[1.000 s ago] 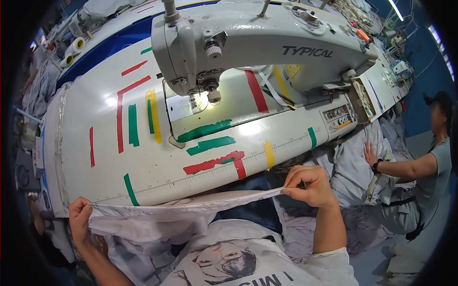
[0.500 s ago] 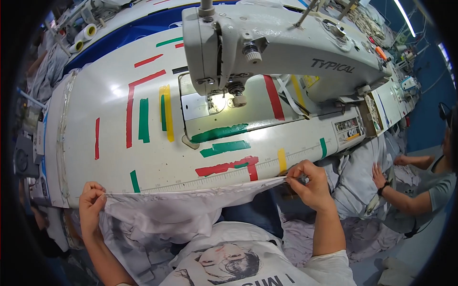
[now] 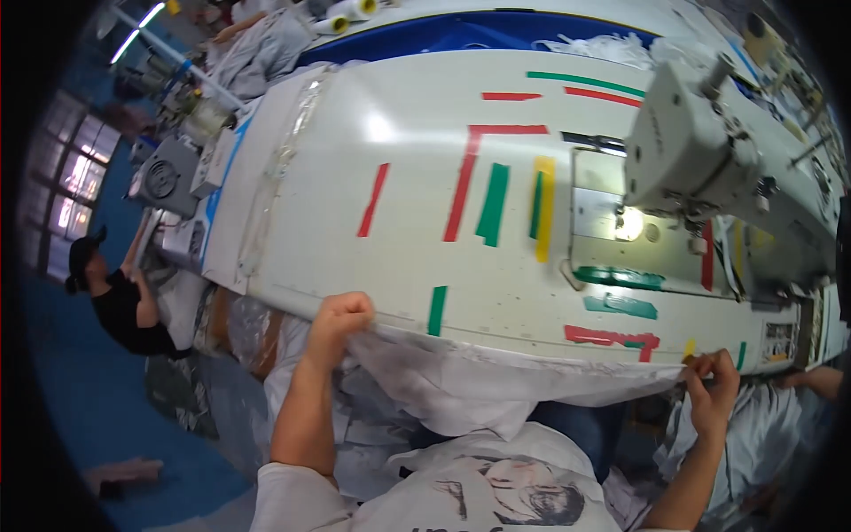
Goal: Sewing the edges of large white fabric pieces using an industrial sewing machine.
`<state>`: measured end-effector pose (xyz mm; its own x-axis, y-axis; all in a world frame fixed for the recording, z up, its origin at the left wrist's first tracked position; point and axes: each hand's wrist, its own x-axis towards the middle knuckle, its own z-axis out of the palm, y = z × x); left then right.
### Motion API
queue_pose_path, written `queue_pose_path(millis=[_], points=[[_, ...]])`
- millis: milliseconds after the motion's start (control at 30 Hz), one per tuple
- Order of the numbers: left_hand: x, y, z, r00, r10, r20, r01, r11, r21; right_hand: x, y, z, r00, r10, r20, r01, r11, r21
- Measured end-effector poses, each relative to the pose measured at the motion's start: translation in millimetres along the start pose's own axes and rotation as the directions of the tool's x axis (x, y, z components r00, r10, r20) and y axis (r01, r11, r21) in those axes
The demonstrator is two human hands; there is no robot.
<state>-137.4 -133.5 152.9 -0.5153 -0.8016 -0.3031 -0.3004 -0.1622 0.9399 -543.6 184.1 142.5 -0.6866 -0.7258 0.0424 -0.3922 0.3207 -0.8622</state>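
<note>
White cloth [image 3: 496, 381] stretched along tape-marked table [image 3: 399, 239] edge, left hand [image 3: 339, 321] & right hand [image 3: 714, 390] fingers clenched on it.

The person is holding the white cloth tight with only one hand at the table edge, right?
Not quite. The head view shows both hands gripping it: the left hand and the right hand each pinch an end of the white cloth, stretched along the table's near edge.

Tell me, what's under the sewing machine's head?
Under the sewing machine a small lamp glows on a metal plate set in the white table. The needle itself is too small to make out.
</note>
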Motion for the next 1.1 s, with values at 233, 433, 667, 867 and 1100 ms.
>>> queue_pose_path(millis=[233,433,667,867,1100], points=[[-4,15,8,0.982,0.032,0.188,-0.042,0.998,0.048,-2,8,-6,0.998,0.059,0.015,-0.059,0.998,-0.003],[-2,25,10,0.967,0.1,0.234,-0.189,0.898,0.398,-3,11,-4,0.999,0.016,-0.047,-0.017,1.0,-0.022],[-2,23,27,0.966,0.012,0.259,-0.086,0.958,0.275,-2,14,-5,0.997,0.015,-0.078,-0.016,1.0,-0.012],[0,17,37,0.939,0.057,0.339,-0.087,0.993,0.075,-1,17,-5,0.996,0.031,-0.087,-0.028,0.999,0.031],[5,16,31,0.813,0.224,0.538,-0.324,0.941,0.099,-1,17,-4,0.995,0.036,-0.097,-0.033,0.999,0.035]])
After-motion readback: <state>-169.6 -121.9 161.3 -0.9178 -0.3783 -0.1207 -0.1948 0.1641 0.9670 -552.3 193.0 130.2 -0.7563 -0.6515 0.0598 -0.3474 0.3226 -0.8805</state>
